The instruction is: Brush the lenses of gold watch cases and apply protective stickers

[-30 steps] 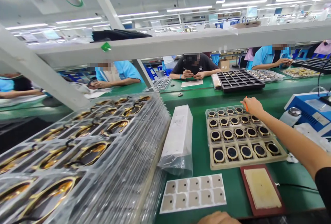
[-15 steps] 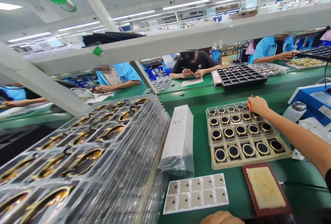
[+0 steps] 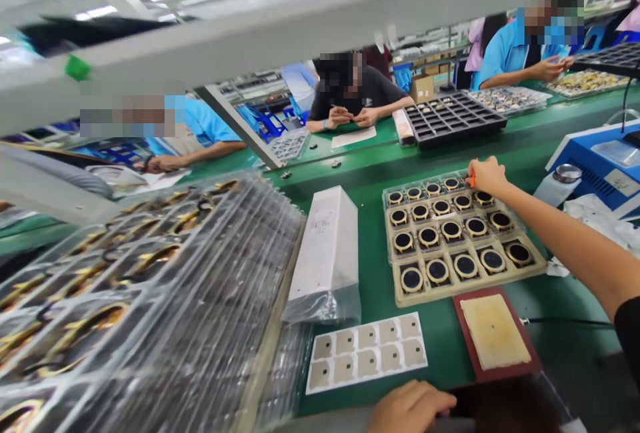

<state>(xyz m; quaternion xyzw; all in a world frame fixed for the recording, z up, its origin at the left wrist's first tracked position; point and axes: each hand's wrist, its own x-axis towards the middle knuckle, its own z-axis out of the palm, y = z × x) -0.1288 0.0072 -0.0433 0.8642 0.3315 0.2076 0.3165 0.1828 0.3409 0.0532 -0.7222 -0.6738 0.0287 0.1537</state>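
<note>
At the far right part of the bench, my right hand (image 3: 489, 176) is closed on a slim orange tool (image 3: 473, 178), whose kind I cannot make out. The hand is over the back edge of a plastic tray (image 3: 400, 294) holding rows of round, gold-rimmed watch cases (image 3: 466, 265) with dark faces. My left hand (image 3: 411, 408) rests at the front edge of the bench, fingers loosely bent and partly cut off by the frame; nothing shows in it. Just beyond it lies a white sheet of grey stickers (image 3: 367, 353).
A tall stack of clear trays (image 3: 235, 266) with watch cases fills the left. Beside it stands a white box (image 3: 325, 240) in plastic. A maroon pad with a yellowish block (image 3: 495, 332), a bottle (image 3: 557, 183) and a blue machine (image 3: 595, 166) are rightward. Co-workers sit opposite.
The view has tipped down and shifted, so the bench things appear further left and higher. More of my left hand shows. My right hand stays at the tray's back edge with the orange tool.
</note>
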